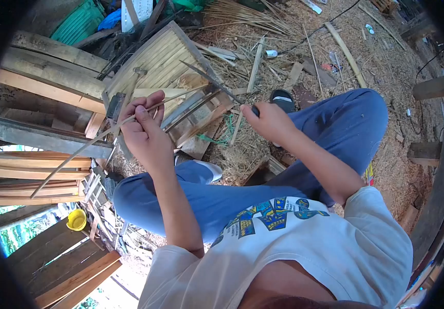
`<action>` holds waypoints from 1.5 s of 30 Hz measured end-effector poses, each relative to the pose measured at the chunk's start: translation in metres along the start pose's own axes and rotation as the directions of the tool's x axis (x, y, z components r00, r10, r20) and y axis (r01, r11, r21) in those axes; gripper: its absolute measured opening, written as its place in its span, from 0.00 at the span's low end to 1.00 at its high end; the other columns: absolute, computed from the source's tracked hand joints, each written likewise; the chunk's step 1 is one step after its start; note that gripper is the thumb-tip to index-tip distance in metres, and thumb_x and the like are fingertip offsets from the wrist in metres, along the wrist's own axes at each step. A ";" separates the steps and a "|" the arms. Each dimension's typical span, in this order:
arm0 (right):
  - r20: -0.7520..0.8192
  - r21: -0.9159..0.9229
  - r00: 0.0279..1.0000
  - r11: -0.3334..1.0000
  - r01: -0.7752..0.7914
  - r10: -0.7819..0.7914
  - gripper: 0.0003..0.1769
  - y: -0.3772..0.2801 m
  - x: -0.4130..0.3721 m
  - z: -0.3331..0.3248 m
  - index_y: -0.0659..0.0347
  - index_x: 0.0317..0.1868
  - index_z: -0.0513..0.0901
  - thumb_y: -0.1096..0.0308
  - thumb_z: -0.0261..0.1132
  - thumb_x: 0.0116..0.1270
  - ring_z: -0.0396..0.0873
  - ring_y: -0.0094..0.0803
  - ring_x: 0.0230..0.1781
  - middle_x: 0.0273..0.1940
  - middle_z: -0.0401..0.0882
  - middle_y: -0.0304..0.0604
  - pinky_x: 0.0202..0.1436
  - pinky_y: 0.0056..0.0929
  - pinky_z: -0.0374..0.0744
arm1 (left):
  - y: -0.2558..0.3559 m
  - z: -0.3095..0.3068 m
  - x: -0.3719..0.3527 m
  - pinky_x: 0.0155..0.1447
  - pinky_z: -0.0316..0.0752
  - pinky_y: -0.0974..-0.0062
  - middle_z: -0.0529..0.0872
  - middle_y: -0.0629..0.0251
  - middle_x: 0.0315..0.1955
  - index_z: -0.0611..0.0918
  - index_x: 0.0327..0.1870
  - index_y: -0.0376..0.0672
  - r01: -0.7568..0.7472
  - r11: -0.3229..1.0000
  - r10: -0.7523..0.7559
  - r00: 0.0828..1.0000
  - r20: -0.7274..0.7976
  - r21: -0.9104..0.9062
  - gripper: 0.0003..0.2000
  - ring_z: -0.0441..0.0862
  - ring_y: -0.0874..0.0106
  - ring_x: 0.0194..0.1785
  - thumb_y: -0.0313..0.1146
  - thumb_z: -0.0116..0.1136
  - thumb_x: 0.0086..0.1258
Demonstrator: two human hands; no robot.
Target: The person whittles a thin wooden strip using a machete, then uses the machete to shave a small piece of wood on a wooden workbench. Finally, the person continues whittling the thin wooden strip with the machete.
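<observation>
A long thin wooden strip [73,156] runs through the fingers of my left hand [145,126], which pinch it. One end hangs out to the lower left, and the other reaches right past the fingers. My right hand [269,121] is closed round the dark handle of a knife [212,81]. Its long, narrow blade points up and left, over the slatted wooden panel [168,56] and apart from my left hand. A hammer [138,72] lies on that panel, just above my left hand.
Stacked boards [52,92] stand at the left, with a yellow bucket [77,220] below them. Thin sticks [253,19] lie at the top. A bamboo pole [346,54] rests on the shaving-covered ground. Timber posts [438,86] stand at the right.
</observation>
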State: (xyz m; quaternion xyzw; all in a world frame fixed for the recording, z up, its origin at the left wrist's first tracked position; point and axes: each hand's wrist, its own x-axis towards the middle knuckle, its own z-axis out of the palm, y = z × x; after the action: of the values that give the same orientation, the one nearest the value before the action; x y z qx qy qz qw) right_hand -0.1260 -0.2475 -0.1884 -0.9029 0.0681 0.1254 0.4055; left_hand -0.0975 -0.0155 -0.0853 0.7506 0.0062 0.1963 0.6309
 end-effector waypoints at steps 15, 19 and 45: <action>-0.009 0.086 0.996 0.993 0.084 -0.083 0.36 0.012 0.013 0.008 0.72 0.39 0.85 0.39 0.56 0.78 0.85 0.60 0.36 0.32 0.84 0.64 0.43 0.52 0.80 | 0.002 0.005 -0.004 0.63 0.85 0.66 0.86 0.46 0.50 0.72 0.53 0.31 -0.064 0.998 0.065 0.995 0.070 -0.009 0.10 0.88 0.61 0.57 0.27 0.38 0.88; 0.068 0.294 0.963 0.928 0.230 -0.260 0.35 -0.026 -0.012 -0.010 0.72 0.38 0.84 0.40 0.58 0.78 0.83 0.60 0.31 0.28 0.82 0.64 0.39 0.52 0.78 | 0.006 0.012 -0.004 0.61 0.85 0.68 0.85 0.49 0.49 0.73 0.52 0.31 -0.070 0.995 0.065 0.996 0.062 0.076 0.10 0.88 0.63 0.56 0.27 0.38 0.88; 0.088 0.200 0.969 0.957 0.209 -0.230 0.33 -0.012 -0.003 -0.004 0.71 0.43 0.87 0.42 0.58 0.79 0.84 0.50 0.28 0.26 0.82 0.58 0.38 0.43 0.79 | 0.003 0.003 -0.009 0.65 0.83 0.67 0.83 0.54 0.43 0.71 0.53 0.34 -0.096 0.995 0.100 0.969 0.226 -0.029 0.09 0.86 0.60 0.60 0.25 0.34 0.87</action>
State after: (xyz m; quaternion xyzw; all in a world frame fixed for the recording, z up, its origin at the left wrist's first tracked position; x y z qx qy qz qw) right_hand -0.1251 -0.2422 -0.1765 -0.8540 -0.0438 0.1223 0.5038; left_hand -0.1050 -0.0214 -0.0854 0.7617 -0.1048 0.1399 0.6239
